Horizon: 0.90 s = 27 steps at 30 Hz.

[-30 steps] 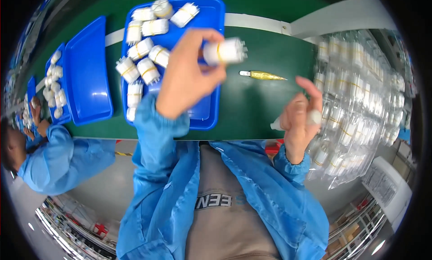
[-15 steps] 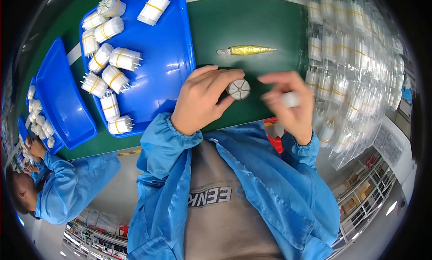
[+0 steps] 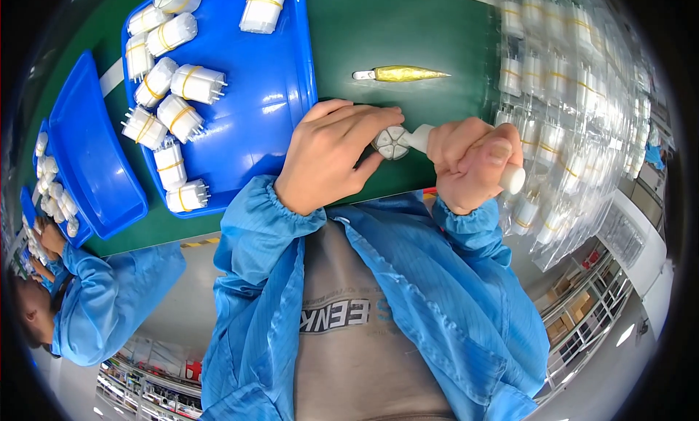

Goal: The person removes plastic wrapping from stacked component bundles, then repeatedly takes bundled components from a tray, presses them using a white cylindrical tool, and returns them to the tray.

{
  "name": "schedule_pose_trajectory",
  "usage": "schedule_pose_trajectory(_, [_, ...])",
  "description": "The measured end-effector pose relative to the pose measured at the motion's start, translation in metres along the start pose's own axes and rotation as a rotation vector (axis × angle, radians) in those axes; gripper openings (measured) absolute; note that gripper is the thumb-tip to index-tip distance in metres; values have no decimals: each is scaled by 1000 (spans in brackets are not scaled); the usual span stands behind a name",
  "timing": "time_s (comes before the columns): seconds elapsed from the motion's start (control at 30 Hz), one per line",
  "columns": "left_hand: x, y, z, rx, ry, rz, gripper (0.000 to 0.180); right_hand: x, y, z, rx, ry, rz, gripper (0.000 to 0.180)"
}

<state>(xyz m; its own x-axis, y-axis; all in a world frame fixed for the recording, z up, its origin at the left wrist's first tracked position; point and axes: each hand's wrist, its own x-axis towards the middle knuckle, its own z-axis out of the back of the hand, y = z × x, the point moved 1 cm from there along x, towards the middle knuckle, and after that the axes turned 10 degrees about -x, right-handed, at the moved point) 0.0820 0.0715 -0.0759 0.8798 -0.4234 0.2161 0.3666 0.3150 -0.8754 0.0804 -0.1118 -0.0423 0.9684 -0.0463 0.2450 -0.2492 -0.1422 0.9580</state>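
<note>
Left hand (image 3: 331, 155) curled over a white bundle (image 3: 391, 142) on the green mat (image 3: 408, 35). Right hand (image 3: 473, 162) shut tight on a white stick (image 3: 512, 178), maybe touching it. Blue tray (image 3: 273, 122) just left.

Bundle: white round cluster of small cylinders (image 3: 392, 142), its segmented end face towards the camera, lying on the green worktop (image 3: 408, 35) under the left fingertips.
Tool: white cylindrical stick (image 3: 510, 178), gripped in the right fist, tip touching the bundle.
</note>
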Motion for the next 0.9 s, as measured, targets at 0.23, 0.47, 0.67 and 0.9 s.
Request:
schedule_pose_trajectory(0.23, [4, -4, 0, 12, -33, -15, 45, -3, -1, -3, -70, 35, 24, 36])
schedule_pose_trajectory(0.47, [0, 3, 2, -57, -42, 6, 50, 0, 0, -3, -63, 43, 29, 30])
schedule_pose_trajectory(0.67, [1, -4, 3, -50, 21, -1, 47, 3, -5, -4, -90, 108, 112, 34])
schedule_pose_trajectory(0.9, [6, -10, 3, -3, -102, 18, 61, -2, 1, -13, -276, 114, 75, 36])
